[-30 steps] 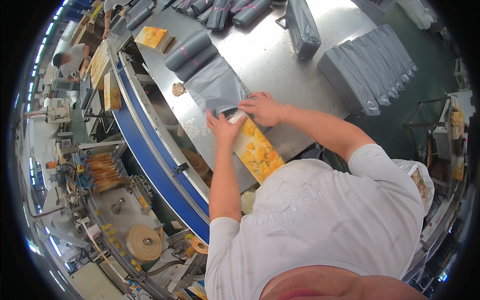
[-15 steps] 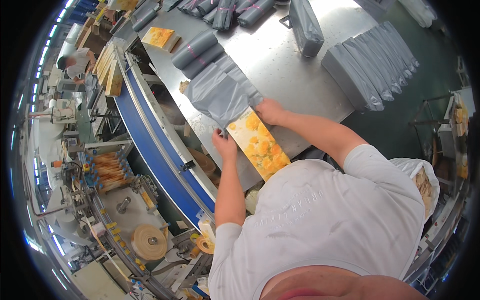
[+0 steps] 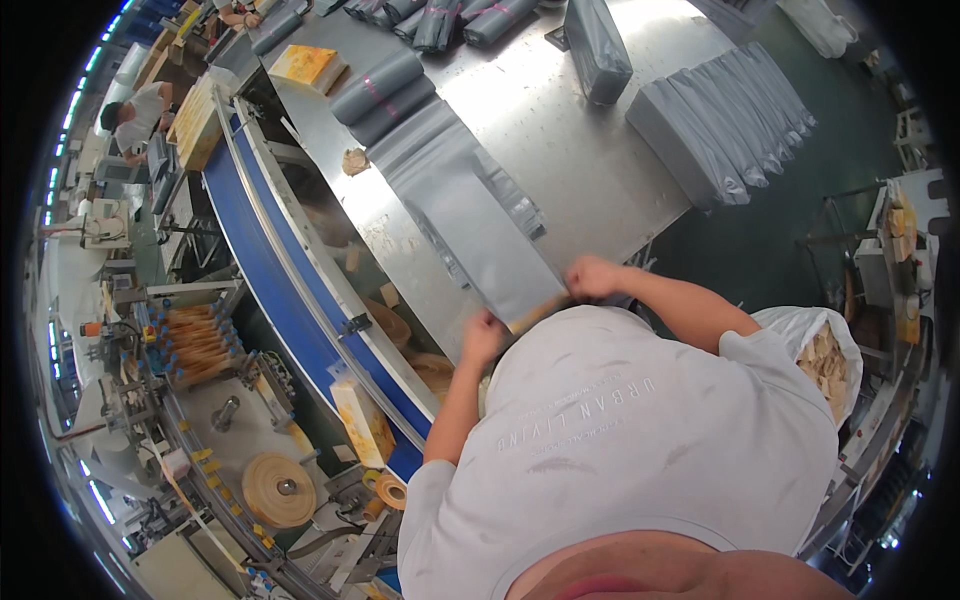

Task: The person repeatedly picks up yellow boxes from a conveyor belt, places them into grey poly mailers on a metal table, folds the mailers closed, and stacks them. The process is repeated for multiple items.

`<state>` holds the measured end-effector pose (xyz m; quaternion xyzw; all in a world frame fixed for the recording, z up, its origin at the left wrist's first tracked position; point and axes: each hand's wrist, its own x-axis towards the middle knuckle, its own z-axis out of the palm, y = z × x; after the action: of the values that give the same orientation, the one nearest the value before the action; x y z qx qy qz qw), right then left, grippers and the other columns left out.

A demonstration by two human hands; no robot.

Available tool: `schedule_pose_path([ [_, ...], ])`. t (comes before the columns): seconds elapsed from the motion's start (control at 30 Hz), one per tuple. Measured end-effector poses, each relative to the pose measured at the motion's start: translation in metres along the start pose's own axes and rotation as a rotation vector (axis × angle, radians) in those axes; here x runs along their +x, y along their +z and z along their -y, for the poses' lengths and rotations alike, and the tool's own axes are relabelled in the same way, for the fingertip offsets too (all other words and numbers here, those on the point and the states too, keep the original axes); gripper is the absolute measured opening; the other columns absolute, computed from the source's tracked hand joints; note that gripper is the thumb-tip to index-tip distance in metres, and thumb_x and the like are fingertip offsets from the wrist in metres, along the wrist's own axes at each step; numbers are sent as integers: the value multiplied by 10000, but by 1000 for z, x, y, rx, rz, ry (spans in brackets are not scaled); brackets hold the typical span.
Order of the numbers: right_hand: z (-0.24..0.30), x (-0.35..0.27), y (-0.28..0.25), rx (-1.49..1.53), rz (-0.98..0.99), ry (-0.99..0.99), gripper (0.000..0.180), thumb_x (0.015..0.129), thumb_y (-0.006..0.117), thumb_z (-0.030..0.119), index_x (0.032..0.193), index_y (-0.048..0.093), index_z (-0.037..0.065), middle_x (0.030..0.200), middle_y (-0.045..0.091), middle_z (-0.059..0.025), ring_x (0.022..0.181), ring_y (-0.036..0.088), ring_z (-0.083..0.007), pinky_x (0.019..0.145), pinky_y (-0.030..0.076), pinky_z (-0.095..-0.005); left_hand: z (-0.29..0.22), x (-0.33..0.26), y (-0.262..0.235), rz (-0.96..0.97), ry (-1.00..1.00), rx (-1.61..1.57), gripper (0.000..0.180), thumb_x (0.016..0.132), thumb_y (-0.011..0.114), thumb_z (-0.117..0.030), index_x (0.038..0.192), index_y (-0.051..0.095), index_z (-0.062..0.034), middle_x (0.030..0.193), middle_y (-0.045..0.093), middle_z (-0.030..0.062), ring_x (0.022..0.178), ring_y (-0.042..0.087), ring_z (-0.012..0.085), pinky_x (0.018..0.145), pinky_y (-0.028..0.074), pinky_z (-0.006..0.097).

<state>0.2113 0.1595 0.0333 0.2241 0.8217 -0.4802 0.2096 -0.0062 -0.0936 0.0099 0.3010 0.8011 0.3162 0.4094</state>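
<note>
A grey plastic bag (image 3: 490,235) is drawn over a long box with a yellow floral print (image 3: 538,312). Only a thin strip of the box shows at its near end, close to my body. My left hand (image 3: 482,337) is closed on the left corner of the bag's near edge. At the opposite corner, my right hand (image 3: 594,278) is closed on the same edge, slightly blurred. Beyond the box, the bag lies against a stack of flat grey bags (image 3: 430,135) and bundled rolls (image 3: 378,92) with pink ties.
Grey-wrapped packages (image 3: 715,130) stand in a row at the metal table's right, another (image 3: 597,55) farther back. A yellow-printed box (image 3: 308,67) lies at the far left. A blue conveyor (image 3: 300,265) runs alongside, carrying a box (image 3: 362,420). Another person (image 3: 140,115) works beyond it.
Both hands have come toward my body, pulling the bag along the box. The floral print, widely exposed before, is now almost covered. A box has come into fuller view on the conveyor's near end.
</note>
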Motion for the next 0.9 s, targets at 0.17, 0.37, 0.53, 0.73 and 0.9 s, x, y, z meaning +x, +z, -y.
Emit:
schedule_pose_path([
  [0.17, 69, 1, -30, -595, -22, 91, 207, 873, 684, 234, 905, 771, 49, 960, 760, -177, 883, 723, -370, 780, 569, -491, 9, 26, -24, -124, 179, 203, 266, 919, 751, -240, 907, 694, 20, 814, 718, 164, 733, 668, 276, 695, 519, 408],
  [0.37, 99, 46, 22, -440, -360, -395, 194, 909, 710, 230, 1047, 732, 95, 1065, 730, -109, 992, 690, -349, 874, 564, -471, 6, -9, 0, -130, -115, -193, 196, 924, 731, -170, 959, 725, 23, 860, 736, 180, 749, 686, 293, 733, 533, 409],
  [0.53, 123, 62, 47, -337, -273, -574, 189, 917, 718, 234, 1062, 706, 113, 1061, 691, -89, 1039, 677, -325, 865, 557, -462, 10, -12, 12, -252, 18, -295, 160, 948, 698, -123, 989, 742, 26, 901, 760, 136, 775, 688, 211, 757, 543, 361],
  [0.73, 103, 61, 69, -242, -321, -410, 126, 922, 695, 203, 982, 690, 93, 932, 703, -112, 893, 687, -342, 782, 554, -462, 15, -7, 10, -232, 106, -293, 136, 950, 690, -102, 978, 746, 19, 854, 745, 76, 756, 665, 146, 731, 531, 316],
  [0.9, 1, -20, 68, 214, -477, 68, 167, 934, 670, 216, 956, 692, 52, 819, 704, -83, 771, 697, -226, 697, 553, -387, 32, -5, 18, -177, 115, -260, 125, 941, 701, -103, 969, 741, 12, 789, 718, 35, 704, 636, 114, 672, 514, 293],
])
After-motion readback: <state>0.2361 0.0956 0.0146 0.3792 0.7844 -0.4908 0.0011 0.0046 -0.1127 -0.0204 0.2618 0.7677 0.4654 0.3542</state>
